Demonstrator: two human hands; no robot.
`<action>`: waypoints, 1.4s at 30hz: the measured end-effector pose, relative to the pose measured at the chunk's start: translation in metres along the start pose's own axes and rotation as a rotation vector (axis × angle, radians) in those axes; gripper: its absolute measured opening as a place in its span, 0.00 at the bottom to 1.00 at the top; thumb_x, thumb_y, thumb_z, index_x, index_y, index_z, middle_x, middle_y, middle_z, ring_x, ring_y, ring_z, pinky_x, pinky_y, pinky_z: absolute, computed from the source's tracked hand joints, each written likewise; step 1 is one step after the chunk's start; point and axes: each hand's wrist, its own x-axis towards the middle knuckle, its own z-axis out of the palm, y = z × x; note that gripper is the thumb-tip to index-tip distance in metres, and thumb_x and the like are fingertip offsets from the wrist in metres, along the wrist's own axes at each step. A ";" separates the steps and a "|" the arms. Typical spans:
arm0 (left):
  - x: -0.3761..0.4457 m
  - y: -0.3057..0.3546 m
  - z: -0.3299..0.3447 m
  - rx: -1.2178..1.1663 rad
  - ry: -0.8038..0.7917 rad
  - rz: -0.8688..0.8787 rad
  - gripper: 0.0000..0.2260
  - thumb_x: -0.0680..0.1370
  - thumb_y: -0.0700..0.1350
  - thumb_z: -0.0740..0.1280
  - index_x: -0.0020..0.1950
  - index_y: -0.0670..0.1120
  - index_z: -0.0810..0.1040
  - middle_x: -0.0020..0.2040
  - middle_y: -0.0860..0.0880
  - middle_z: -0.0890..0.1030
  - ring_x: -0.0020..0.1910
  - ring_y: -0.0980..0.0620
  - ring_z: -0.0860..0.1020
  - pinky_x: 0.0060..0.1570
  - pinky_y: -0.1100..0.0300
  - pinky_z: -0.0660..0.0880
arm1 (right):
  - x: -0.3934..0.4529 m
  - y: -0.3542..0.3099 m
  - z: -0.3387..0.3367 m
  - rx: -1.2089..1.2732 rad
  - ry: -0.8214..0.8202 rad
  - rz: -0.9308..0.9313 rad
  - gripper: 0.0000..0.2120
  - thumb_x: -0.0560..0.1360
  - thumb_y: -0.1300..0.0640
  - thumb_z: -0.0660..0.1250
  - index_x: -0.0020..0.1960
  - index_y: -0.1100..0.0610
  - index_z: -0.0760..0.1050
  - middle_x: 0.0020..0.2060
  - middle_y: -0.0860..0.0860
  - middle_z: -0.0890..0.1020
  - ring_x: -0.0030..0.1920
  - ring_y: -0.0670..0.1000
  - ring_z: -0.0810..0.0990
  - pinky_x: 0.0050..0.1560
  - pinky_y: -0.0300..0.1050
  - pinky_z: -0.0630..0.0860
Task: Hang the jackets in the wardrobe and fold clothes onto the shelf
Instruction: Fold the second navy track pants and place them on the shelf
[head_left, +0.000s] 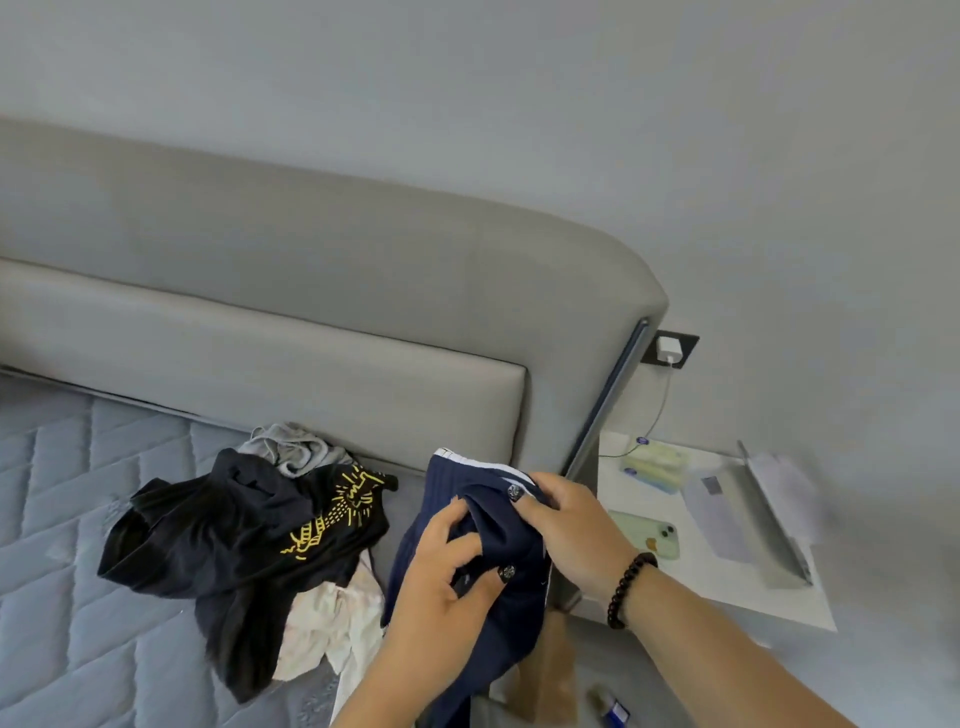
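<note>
headboard (311, 291): grey padded, spans 9 to 2 o'clock, wall behind.
bed (67, 519): blue-grey quilted mattress, 7 to 9 o'clock.
clothes pile (234, 540): on bed, 8 o'clock of the hands; black shirt with yellow print on top, grey garment (296, 449) at its 12 o'clock, pale cream piece (332, 629) under its 5 o'clock edge.
navy garment (457, 519): white stripes at top, held up over bed edge, centre-low, just right of pile.
surface (727, 587): white bedside top, 3 o'clock of hands; holds open laptop (748, 519), green phone (649, 535), tissue pack (657, 465).
left hand (447, 582): fingers curled, gripping navy fabric low.
right hand (571, 525): pinching navy fabric near top; bead bracelet (626, 590) on wrist.
charger (670, 351): plugged in wall socket, 1 o'clock, cable drops to surface.
</note>
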 end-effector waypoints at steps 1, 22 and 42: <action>-0.011 0.007 0.011 -0.004 0.006 -0.005 0.26 0.73 0.29 0.70 0.53 0.61 0.82 0.61 0.69 0.72 0.63 0.66 0.71 0.57 0.74 0.69 | -0.019 0.001 -0.008 0.000 0.015 -0.021 0.08 0.79 0.60 0.61 0.51 0.57 0.79 0.46 0.56 0.83 0.49 0.58 0.81 0.52 0.55 0.77; -0.100 0.105 0.231 -0.332 -0.770 -0.201 0.21 0.73 0.37 0.74 0.64 0.47 0.73 0.55 0.52 0.84 0.58 0.51 0.81 0.52 0.65 0.76 | -0.352 0.014 -0.191 0.452 0.627 -0.281 0.11 0.78 0.63 0.62 0.50 0.56 0.82 0.49 0.55 0.84 0.50 0.52 0.83 0.47 0.39 0.78; -0.284 0.185 0.378 -0.201 -1.561 0.299 0.05 0.79 0.48 0.67 0.44 0.56 0.79 0.48 0.57 0.78 0.46 0.61 0.78 0.44 0.69 0.75 | -0.644 0.093 -0.086 0.065 1.622 0.325 0.08 0.71 0.62 0.71 0.48 0.53 0.77 0.37 0.51 0.85 0.39 0.54 0.82 0.44 0.47 0.80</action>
